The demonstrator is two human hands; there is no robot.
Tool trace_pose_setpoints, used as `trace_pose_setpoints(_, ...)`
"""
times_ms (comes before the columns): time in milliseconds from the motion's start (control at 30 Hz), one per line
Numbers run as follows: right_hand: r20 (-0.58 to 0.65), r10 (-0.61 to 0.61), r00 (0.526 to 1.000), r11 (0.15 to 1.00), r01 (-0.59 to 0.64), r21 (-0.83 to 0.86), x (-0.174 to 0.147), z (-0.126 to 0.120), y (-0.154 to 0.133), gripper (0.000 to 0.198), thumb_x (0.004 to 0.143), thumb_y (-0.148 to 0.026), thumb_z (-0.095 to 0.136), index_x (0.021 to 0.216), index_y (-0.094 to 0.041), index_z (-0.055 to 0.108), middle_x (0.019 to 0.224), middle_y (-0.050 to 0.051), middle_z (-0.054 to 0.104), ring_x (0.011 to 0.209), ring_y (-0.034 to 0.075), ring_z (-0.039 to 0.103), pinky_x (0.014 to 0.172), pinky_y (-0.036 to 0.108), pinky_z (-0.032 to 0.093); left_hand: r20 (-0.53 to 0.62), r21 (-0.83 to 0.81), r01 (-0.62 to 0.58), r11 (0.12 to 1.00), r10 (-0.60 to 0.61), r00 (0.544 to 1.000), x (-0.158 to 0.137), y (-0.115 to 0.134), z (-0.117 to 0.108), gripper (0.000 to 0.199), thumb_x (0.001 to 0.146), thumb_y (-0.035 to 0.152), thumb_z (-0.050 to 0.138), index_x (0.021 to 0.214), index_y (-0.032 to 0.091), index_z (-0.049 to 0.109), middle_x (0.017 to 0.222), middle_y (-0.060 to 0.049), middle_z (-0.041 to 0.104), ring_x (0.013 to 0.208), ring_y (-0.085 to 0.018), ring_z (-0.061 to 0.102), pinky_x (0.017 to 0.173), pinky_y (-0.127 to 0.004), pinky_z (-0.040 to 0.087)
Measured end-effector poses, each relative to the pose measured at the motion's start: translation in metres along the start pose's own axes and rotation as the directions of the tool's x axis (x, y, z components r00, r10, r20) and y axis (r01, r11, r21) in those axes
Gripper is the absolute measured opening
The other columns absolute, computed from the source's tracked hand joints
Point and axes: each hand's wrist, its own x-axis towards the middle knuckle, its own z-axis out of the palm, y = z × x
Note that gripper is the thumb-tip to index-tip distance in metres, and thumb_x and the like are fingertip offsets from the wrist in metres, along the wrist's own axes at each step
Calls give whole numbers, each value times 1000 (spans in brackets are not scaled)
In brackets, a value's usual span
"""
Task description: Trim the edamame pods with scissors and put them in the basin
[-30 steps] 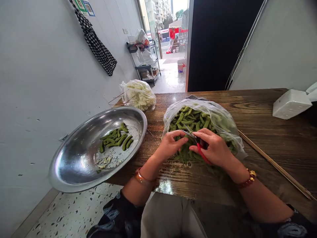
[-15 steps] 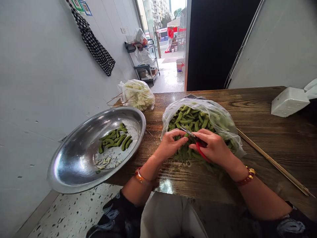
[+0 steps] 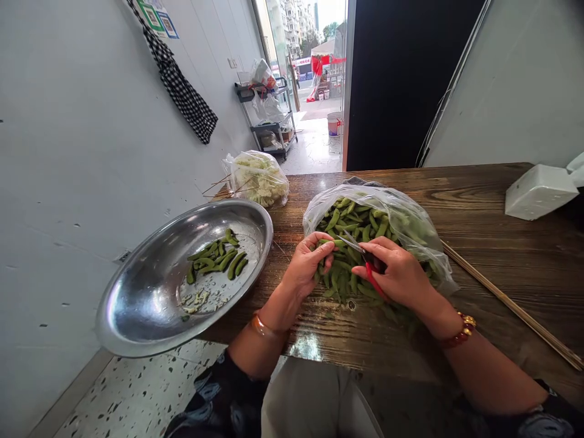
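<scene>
Red handles belong to the scissors [image 3: 373,280], which the right hand [image 3: 398,271] is grasping; its fingers are bent around them, and the blades, which seem slightly apart, point toward the left hand [image 3: 308,263]. The left fingers are pinching one green pod [image 3: 338,243] between thumb and fingertips, and this pod is near the blades, above the heap [image 3: 349,213] of similar pods. The heap fills a clear bag [image 3: 413,226], which lies open on the brown wooden table [image 3: 483,225], and some of its pods lie at the open side, below the hands. On the person's left, a steel basin [image 3: 146,295] stands tilted at the table's edge; inside it there are a few pods in a loose group and, nearer to the person, some small pale bits [image 3: 196,300]. Behind the basin is a sack [image 3: 259,179] of transparent plastic with cauliflower in it. To the right of the bag, thin sticks [image 3: 511,304] lie diagonally, and farther back stands a white box [image 3: 541,193].
</scene>
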Motion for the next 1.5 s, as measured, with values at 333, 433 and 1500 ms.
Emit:
trace_pose_setpoints(333,-21,-61,998,998,61,2,-1,2,0,43,82,-49,66,114,-21,62,99,8,64,80,20,64,69,34,54,18,-34,44,998,-44,999,-2,-3,4,35,65,29,80,83,14,55,67,3,61,43,-2,44,37,-12,32)
trace_pose_setpoints(433,-21,-62,998,998,63,22,-1,3,-1,42,83,-48,65,113,-20,61,98,7,63,79,20,63,69,33,54,38,-16,58,998,-57,998,-2,-5,4,34,65,30,80,83,14,55,69,2,62,43,-2,46,37,-13,32)
trace_pose_setpoints(1500,-196,-3,981,998,16,63,4,-5,5,33,84,-42,65,111,-22,65,98,8,66,85,23,65,76,38,54,135,768,-275,578,274,952,4,-3,-5,6,76,20,64,80,18,67,77,-2,66,70,-14,60,69,-26,46)
